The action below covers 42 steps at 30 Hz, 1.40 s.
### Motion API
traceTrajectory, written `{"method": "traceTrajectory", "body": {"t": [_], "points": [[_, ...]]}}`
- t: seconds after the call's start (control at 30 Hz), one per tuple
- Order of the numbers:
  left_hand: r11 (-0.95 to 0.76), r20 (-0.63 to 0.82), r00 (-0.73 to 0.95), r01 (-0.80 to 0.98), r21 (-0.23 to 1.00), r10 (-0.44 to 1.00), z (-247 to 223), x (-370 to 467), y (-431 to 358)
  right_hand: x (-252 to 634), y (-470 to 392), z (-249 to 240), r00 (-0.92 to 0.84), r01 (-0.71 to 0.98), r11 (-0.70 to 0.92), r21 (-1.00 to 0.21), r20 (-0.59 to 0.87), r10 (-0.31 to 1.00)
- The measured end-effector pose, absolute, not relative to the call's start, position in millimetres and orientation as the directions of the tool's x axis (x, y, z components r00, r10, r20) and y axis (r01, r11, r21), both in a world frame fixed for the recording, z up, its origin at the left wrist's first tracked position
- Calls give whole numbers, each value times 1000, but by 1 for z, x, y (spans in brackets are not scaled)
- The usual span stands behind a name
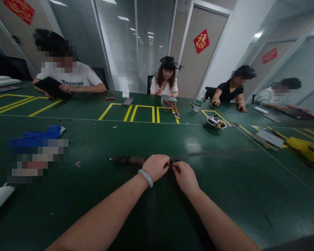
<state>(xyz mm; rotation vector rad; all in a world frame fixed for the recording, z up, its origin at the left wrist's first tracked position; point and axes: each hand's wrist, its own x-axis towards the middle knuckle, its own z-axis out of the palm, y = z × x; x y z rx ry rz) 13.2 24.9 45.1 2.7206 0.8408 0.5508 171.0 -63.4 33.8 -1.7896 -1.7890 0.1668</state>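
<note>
Fingertip work: While the bare left hand, wearing a smooth pale-grey bangle, is covering part of a long, narrow, black-and-brown cylinder, the bare right hand is working just beside it, fingertips nearly touching fingertips.
Left grip: The fingers are curling over the cylinder's right-hand part; the back of the hand is hiding the contact, so the view is not showing whether they are clamping or merely resting.
Right grip: Thumb and fingertips are pressing together, apparently pinching a small, thin, dark piece that is sitting between the two hands, too tiny to identify.
Handling it well: Such close work is probably calling for a steady left hand, since a round body is liable to be rolling; the right fingertips are best pressing lightly, so that the small piece is not slipping or bending.
Cylinder's place: It is lying on a smooth, dark-green table, straight ahead and a little left of centre.
Long axis: It is running left to right, almost crosswise to the forearms, and is lying flat.
Silvery tip: This narrow, shiny end is pointing left; the opposite end is hiding behind the hands.
Beyond the right hand: A round, shiny metal bowl is standing well apart.
</note>
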Motion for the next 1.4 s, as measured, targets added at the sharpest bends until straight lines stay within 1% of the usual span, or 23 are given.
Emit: {"method": "traceTrajectory", "body": {"t": [0.17, 0.53, 0.77, 0.87, 0.93, 1.0, 1.13, 1.2, 1.3, 1.4], "points": [[-796, 247, 767, 509, 328, 592, 46, 13, 26, 172, -63, 31, 95, 871, 75, -486, 316, 944], [-797, 260, 767, 491, 351, 587, 43, 15, 28, 170, -61, 33, 118, 855, 61, -516, 308, 944], [-810, 257, 782, 474, 344, 567, 38, 17, 32, 174, -55, 31, 68, 883, 97, -460, 329, 942], [-813, 249, 787, 478, 333, 564, 39, 17, 31, 177, -54, 31, 9, 910, 138, -392, 349, 937], [-813, 240, 790, 481, 328, 564, 41, 18, 31, 177, -53, 31, -43, 936, 167, -311, 368, 929], [-808, 223, 790, 491, 327, 571, 43, 17, 30, 177, -52, 30, -101, 962, 189, -199, 386, 917], [-783, 200, 776, 514, 352, 599, 45, 16, 28, 177, -50, 29, -231, 972, 225, 63, 393, 890], [-770, 206, 764, 516, 375, 612, 46, 15, 27, 178, -50, 30, -293, 955, 252, 154, 381, 877], [-749, 201, 744, 534, 393, 637, 47, 14, 25, 180, -51, 33, -340, 937, 279, 209, 377, 861], [-736, 189, 732, 559, 383, 655, 49, 13, 23, 185, -49, 32, -361, 931, 304, 200, 403, 841]]}}
